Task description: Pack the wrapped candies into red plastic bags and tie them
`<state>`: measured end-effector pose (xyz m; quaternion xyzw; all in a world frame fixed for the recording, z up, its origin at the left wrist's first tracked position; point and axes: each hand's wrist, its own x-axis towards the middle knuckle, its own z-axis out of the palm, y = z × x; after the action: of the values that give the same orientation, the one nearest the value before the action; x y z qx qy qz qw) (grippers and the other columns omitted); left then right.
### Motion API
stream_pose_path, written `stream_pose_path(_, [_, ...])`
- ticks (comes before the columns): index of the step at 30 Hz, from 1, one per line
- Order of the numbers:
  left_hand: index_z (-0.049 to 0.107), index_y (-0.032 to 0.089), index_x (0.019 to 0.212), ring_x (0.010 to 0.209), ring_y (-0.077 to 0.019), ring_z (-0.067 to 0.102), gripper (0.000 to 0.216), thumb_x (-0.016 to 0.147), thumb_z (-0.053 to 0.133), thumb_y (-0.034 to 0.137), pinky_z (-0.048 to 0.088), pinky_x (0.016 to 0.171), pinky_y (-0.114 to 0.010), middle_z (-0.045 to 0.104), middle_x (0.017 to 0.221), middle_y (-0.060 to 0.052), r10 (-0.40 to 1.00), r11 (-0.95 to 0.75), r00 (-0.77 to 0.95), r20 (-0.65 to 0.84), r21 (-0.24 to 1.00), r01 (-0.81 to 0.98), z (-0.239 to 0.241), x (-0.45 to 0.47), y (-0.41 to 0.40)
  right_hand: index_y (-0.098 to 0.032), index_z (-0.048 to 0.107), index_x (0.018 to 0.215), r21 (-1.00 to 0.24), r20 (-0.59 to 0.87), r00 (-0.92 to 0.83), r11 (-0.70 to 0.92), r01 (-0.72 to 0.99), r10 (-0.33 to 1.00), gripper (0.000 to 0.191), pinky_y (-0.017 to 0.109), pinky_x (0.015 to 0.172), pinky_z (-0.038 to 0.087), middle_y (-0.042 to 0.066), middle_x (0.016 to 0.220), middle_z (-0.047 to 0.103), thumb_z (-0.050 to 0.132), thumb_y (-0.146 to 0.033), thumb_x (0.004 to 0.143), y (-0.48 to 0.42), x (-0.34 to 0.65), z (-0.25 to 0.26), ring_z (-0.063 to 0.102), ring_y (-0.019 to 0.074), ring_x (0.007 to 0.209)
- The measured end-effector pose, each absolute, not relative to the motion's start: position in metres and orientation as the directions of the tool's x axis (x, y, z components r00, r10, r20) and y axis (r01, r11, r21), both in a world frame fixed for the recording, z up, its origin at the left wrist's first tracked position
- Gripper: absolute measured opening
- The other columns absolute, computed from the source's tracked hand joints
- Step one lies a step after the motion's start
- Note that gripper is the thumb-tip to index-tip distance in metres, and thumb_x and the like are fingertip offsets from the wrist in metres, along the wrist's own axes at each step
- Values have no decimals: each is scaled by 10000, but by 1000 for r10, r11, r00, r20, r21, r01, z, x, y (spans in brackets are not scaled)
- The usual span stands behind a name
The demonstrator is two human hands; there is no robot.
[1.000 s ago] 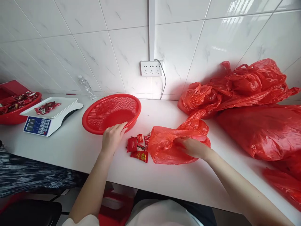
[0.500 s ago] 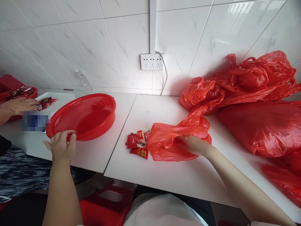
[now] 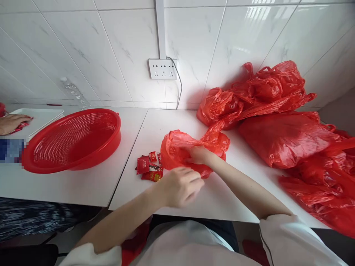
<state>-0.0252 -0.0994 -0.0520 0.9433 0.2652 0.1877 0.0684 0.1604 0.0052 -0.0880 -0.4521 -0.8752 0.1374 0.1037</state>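
Observation:
My right hand [image 3: 198, 156] grips the crumpled red plastic bag [image 3: 191, 147] lying on the white table [image 3: 177, 122]. My left hand [image 3: 180, 186] hovers just in front of that bag near the table's front edge, fingers loosely curled and a little blurred, with nothing visible in them. A few small red candy packets [image 3: 148, 168] lie on the table just left of the bag. The red mesh basket [image 3: 72, 138] sits further left on the neighbouring table, away from both hands.
Large red plastic bags [image 3: 277, 111] are piled at the right against the tiled wall. A power socket [image 3: 162, 69] with a cable is on the wall. At far left another person's hand [image 3: 12, 122] rests by a white scale tray [image 3: 39, 116]; a clear bottle [image 3: 73, 92] lies behind.
My left hand let go of the basket's rim after sliding it left, then came right to the bag. My right hand lifted the bag's mouth. The view shifted rightwards.

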Motion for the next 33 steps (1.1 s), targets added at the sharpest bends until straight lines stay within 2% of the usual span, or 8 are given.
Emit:
stream_pose_path(3, [657,161,1187,1291,-333,506,350,937,463,311,318,1125,-535,611,1311,-163,767,-641,631,117,194,742,-58,-18,-48,-174,699,926,-306,-82,-621,573,760,780,181,214,631,435,-3,735,686,690,-282,781,14,163,-80,597,106,634])
stream_pose_path(7, [627,210,1276,1281,-291,526,404,969,417,367,426,1041,-444,588,1376,-104,818,-479,550,-171,326,815,-57,-55,20,-130,694,938,-289,-68,-580,540,790,812,232,241,654,455,62,827,687,530,-293,916,7,170,-44,628,143,695])
stream_pose_path(10, [637,236,1262,1165,-220,595,377,969,412,312,476,948,-336,624,1323,-61,798,-514,602,-41,474,714,-39,-72,35,-155,656,1064,-397,194,-635,652,646,748,318,309,781,487,109,1022,672,390,-316,1001,-21,155,-12,638,195,887])
stream_pose_path(15, [738,235,1037,1095,-236,588,230,917,552,298,453,988,-407,648,1163,-71,822,-541,378,426,380,750,-16,-67,23,-187,633,1133,-523,306,-945,850,-64,117,303,314,957,474,92,1198,639,491,-404,977,-57,83,-34,593,182,1101])
stream_pose_path(18, [754,261,1037,1357,-340,377,214,842,671,292,284,1124,-568,468,1426,-79,791,-460,265,551,250,852,-21,-72,25,-178,525,1351,-390,264,-933,912,126,243,626,547,1107,308,180,1479,419,620,-554,860,-49,42,-84,327,347,1395])
stream_pose_path(22, [749,293,1084,1344,-315,426,261,841,656,304,362,1105,-537,455,1456,-50,912,-384,277,303,389,837,-43,-92,37,-308,362,1502,-341,148,-853,835,432,501,903,705,1058,187,184,1586,219,594,-755,752,-30,22,-127,166,488,1425])
stream_pose_path(27, [709,271,1169,1024,-186,641,351,828,627,278,545,883,-327,611,1233,-50,952,-306,226,206,639,706,-61,-103,40,-308,457,1450,-284,189,-840,847,450,509,586,498,942,392,161,1292,523,497,-557,921,-27,24,-135,500,324,1138])
stream_pose_path(33, [704,253,1058,1133,-208,585,247,858,614,366,471,985,-367,614,1196,-60,944,-301,123,305,649,699,-61,-95,42,-202,616,1257,-249,240,-882,904,347,405,372,372,827,461,132,1118,567,495,-375,951,-24,32,-143,551,247,974])
